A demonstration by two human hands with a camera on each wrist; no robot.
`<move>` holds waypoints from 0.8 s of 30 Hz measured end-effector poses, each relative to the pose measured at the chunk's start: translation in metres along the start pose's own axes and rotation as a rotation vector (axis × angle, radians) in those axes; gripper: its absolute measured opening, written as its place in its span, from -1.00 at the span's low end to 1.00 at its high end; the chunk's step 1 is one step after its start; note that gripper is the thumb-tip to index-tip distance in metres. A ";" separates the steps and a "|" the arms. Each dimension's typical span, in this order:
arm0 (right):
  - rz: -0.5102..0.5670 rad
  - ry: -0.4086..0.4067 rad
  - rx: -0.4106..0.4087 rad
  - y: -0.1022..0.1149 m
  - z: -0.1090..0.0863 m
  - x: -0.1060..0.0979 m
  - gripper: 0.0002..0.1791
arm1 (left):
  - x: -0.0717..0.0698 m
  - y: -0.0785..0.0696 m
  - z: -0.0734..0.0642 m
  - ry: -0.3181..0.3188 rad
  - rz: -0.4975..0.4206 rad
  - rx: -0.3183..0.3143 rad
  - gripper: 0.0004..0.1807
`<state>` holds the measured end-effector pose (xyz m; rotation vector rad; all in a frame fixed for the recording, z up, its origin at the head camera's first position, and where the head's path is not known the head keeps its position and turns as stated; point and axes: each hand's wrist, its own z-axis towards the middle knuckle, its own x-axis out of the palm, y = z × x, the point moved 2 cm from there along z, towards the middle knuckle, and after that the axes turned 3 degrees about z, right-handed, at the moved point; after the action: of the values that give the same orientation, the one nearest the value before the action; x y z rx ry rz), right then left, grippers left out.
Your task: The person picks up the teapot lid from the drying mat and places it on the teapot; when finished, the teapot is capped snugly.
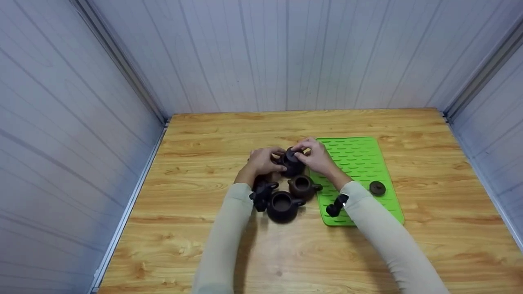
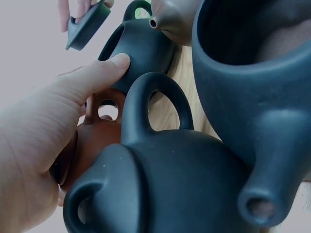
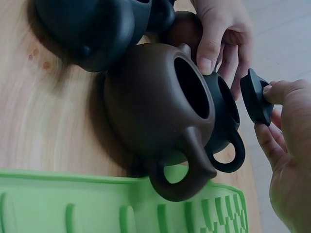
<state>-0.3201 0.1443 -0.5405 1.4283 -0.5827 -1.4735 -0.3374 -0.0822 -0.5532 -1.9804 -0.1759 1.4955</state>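
Note:
At the back of a teapot cluster, my left hand [image 1: 263,160] grips a small dark teapot [image 1: 292,168], its thumb against the body. Its lid opening shows uncovered in the left wrist view. My right hand [image 1: 316,158] pinches a dark lid [image 3: 253,99] by its knob. In the right wrist view this lid is tilted and apart from the teapot's rim. Nearer stand a brown teapot [image 1: 301,188] and a larger black teapot [image 1: 282,209], both without lids. A lidded black teapot [image 2: 189,170] and a reddish-brown teapot [image 2: 95,148] sit under my left wrist.
A green ridged mat [image 1: 347,157] lies right of the teapots, under my right forearm. On it rests a round dark lid [image 1: 377,188]. White panelled walls [image 1: 261,57] enclose the wooden table [image 1: 171,228] at the back and sides.

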 end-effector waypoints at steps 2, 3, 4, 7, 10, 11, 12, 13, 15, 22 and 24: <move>0.001 0.002 0.004 -0.001 -0.001 0.001 -0.81 | 0.000 0.000 0.000 -0.001 0.001 0.002 -0.34; 0.004 0.002 0.007 -0.002 -0.001 0.002 -0.81 | 0.000 0.000 0.000 -0.001 0.003 0.004 -0.34; 0.009 0.002 0.008 -0.002 -0.001 0.003 -0.81 | 0.000 -0.001 0.000 -0.001 0.005 0.005 -0.34; 0.025 0.001 0.009 -0.004 -0.002 0.005 -0.82 | 0.000 -0.001 0.001 -0.005 0.014 0.007 -0.34; 0.055 0.003 0.005 -0.007 -0.003 0.008 -0.83 | 0.001 -0.002 0.000 -0.011 0.025 0.004 -0.34; 0.062 0.005 0.006 -0.008 -0.003 0.009 -0.83 | 0.001 -0.002 0.000 -0.012 0.027 0.003 -0.34; 0.068 0.007 0.006 -0.009 -0.004 0.009 -0.83 | 0.001 -0.002 -0.001 -0.013 0.028 0.001 -0.34; 0.073 0.005 0.004 -0.010 -0.004 0.010 -0.83 | 0.001 -0.002 -0.001 -0.015 0.028 0.000 -0.34; 0.079 0.004 0.002 -0.010 -0.005 0.011 -0.82 | 0.001 -0.002 -0.001 -0.014 0.028 0.001 -0.35; 0.092 -0.002 0.009 -0.009 -0.004 0.016 -0.81 | 0.001 -0.001 -0.002 -0.021 0.021 0.005 -0.36; 0.095 0.000 0.015 -0.009 -0.004 0.017 -0.80 | 0.001 -0.001 -0.002 -0.024 0.019 0.006 -0.37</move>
<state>-0.3162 0.1346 -0.5573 1.3935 -0.6539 -1.3970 -0.3352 -0.0817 -0.5529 -1.9647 -0.1626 1.5306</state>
